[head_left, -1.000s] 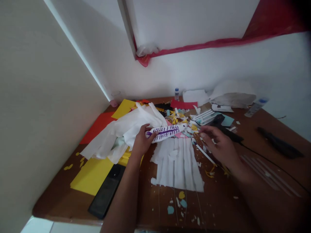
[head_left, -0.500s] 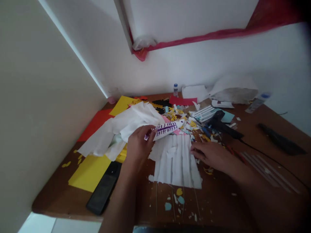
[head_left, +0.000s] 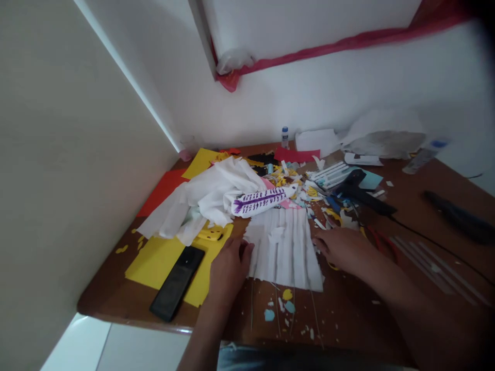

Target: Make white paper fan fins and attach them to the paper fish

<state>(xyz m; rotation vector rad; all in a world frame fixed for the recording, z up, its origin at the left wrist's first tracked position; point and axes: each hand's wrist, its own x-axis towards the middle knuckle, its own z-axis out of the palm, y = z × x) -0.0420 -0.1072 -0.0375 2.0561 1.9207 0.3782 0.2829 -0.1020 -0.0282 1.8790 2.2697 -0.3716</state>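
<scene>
Fingers [head_left: 235, 244] curled, left hand [head_left: 227, 266] and right hand [head_left: 342, 245] at opposite edges of white sheet [head_left: 284, 257]; cannot tell if pinching.

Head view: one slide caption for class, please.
Left hand and right hand flank a ridged white sheet; a purple-marked white shape lies beyond.

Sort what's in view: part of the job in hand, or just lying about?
Likely the job:
white pleated sheet, between left hand and right hand
white fish-shaped piece with purple markings, just beyond
black glue gun, possibly

Probably lying about:
black smartphone
yellow sheet beneath it
red strip
</scene>
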